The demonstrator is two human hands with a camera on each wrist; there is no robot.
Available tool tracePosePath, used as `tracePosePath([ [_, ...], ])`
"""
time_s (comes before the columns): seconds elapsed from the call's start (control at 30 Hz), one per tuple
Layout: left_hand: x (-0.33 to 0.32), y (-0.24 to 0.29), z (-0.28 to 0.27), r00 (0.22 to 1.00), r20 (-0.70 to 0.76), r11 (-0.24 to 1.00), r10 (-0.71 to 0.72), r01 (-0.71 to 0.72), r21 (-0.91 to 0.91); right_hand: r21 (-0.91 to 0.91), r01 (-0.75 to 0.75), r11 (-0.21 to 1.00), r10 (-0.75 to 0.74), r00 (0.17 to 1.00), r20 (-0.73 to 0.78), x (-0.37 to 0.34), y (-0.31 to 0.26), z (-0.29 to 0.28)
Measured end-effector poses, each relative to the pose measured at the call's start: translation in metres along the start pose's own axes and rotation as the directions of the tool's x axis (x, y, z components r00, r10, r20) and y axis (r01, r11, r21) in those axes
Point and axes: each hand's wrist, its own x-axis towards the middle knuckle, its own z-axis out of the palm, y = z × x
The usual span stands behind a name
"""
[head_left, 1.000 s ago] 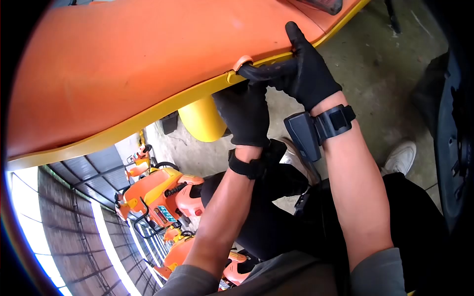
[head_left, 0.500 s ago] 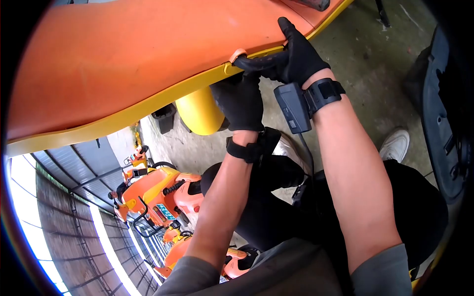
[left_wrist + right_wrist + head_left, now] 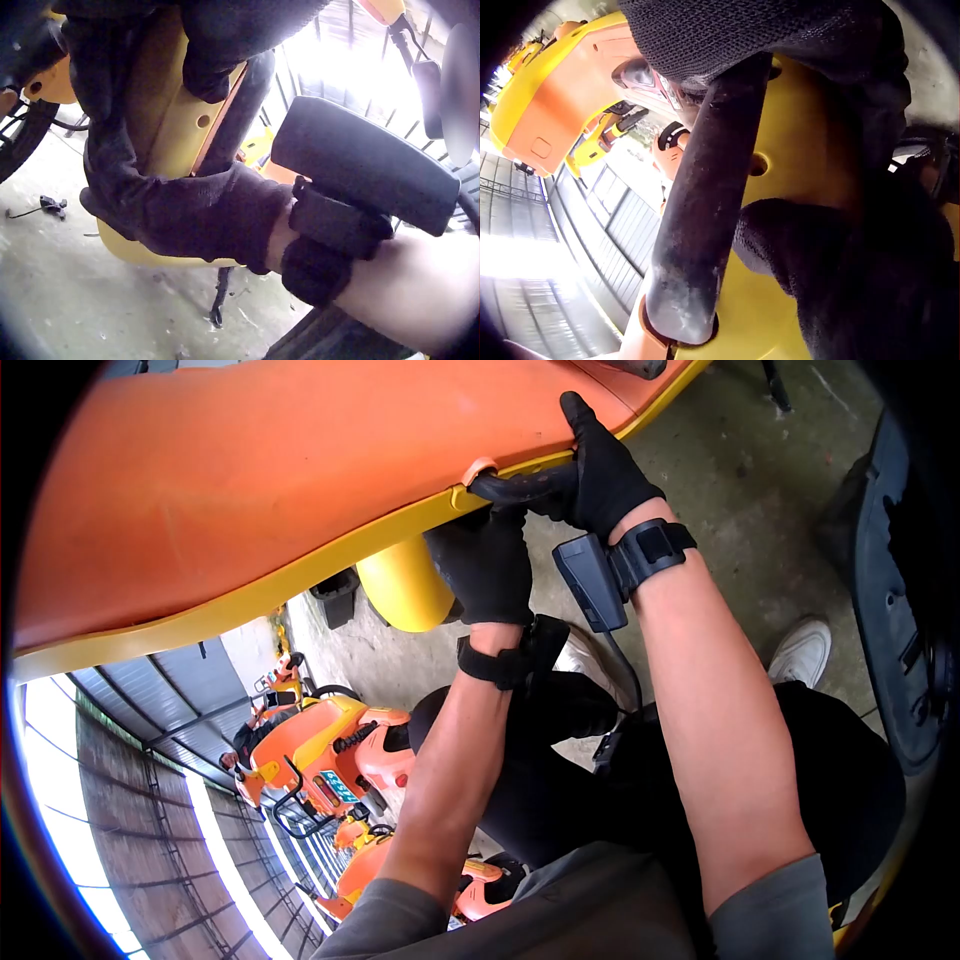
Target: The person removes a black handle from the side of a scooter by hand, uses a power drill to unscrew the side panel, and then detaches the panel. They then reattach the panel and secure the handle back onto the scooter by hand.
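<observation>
A long orange vehicle body (image 3: 300,460) with a yellow edge panel (image 3: 250,588) crosses the top of the head view. A thick black bar (image 3: 705,202) runs along the panel, one end sitting in an orange-lipped opening. My gloved right hand (image 3: 608,482) grips the bar near its other end, thumb stretched up over the orange surface. Under the panel's edge is my gloved left hand (image 3: 485,565), close to the bar. One of its fingers (image 3: 765,232) lies against the yellow panel beside a round hole; its remaining fingers are hidden.
Several orange and yellow scooters (image 3: 315,755) stand in the shed, with a person (image 3: 250,740) near them. A rounded yellow part (image 3: 405,585) hangs below the panel. At right is a dark grey panel (image 3: 895,600). A shoe (image 3: 803,652) rests on the concrete floor.
The head view has shifted slightly, moving the vehicle and both hands a little up and left in the picture. Both hands keep their places. A person has come into sight by the scooters.
</observation>
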Motion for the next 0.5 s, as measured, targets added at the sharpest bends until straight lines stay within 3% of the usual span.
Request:
tracePosePath([
  [0.1, 0.001, 0.001, -0.003, 1.000, 0.004, 0.999, -0.026, 0.025, 0.021, 0.058, -0.029, 0.998, 0.025, 0.997, 0.067, 0.005, 0.001, -0.006],
  [0.17, 0.004, -0.002, -0.004, 0.999, 0.008, 0.999, -0.041, 0.041, 0.011, 0.166, -0.069, 0.984, 0.019, 0.958, 0.287, 0.029, 0.002, -0.022],
  [0.2, 0.004, -0.005, -0.004, 0.999, -0.010, 0.999, -0.051, 0.051, -0.013, 0.149, -0.087, 0.985, 0.033, 0.944, 0.329, 0.033, 0.000, -0.025],
  [0.3, 0.003, -0.008, -0.001, 0.998, -0.035, 0.998, -0.058, 0.057, -0.012, -0.022, -0.015, 1.000, 0.020, 0.967, 0.253, 0.042, -0.002, -0.032],
  [0.37, 0.004, -0.012, -0.004, 0.998, -0.043, 0.998, -0.056, 0.057, 0.028, -0.190, 0.111, 0.975, -0.079, 0.982, 0.170, 0.046, 0.001, -0.035],
  [0.43, 0.004, -0.016, -0.005, 0.984, 0.039, 0.964, 0.173, -0.177, 0.197, -0.282, 0.197, 0.939, -0.165, 0.978, 0.131, 0.043, 0.004, -0.030],
  [0.47, 0.005, -0.016, -0.011, 0.984, 0.038, 0.964, 0.175, -0.179, 0.195, -0.283, 0.199, 0.938, -0.167, 0.977, 0.133, 0.041, 0.002, -0.029],
  [0.5, 0.005, -0.012, -0.023, 0.980, 0.193, 0.992, 0.044, -0.066, 0.109, -0.192, 0.094, 0.977, -0.085, 0.995, 0.052, 0.024, -0.004, -0.016],
])
